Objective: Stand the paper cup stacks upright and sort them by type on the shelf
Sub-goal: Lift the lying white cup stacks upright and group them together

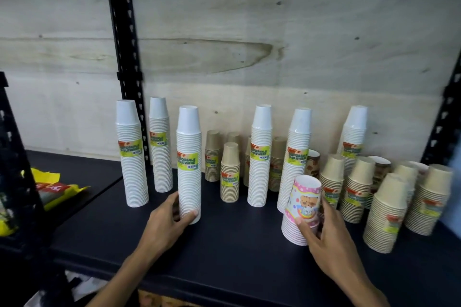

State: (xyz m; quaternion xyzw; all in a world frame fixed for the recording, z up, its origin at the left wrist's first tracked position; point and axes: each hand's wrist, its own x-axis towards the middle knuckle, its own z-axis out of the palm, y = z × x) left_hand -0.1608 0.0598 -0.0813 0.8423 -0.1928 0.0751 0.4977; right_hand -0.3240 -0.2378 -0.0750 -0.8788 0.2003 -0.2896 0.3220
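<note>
My left hand (169,219) grips the base of a tall white cup stack (188,152) that stands upright on the dark shelf (237,252). My right hand (326,239) holds a short pink cartoon-print cup stack (303,207), upright and leaning slightly left. Several more tall white stacks stand upright: two at the left (131,152), two in the middle (260,154) and one at the back right (353,132). Small brown stacks (230,172) stand behind the middle. Cream-coloured stacks (385,212) crowd the right side.
Patterned brown cups (313,162) peek out behind the cream stacks. A black slotted upright (124,57) rises at the back left and another at the right edge (446,127). Yellow and red packets (53,187) lie on the neighbouring shelf at the left. A plywood wall backs the shelf.
</note>
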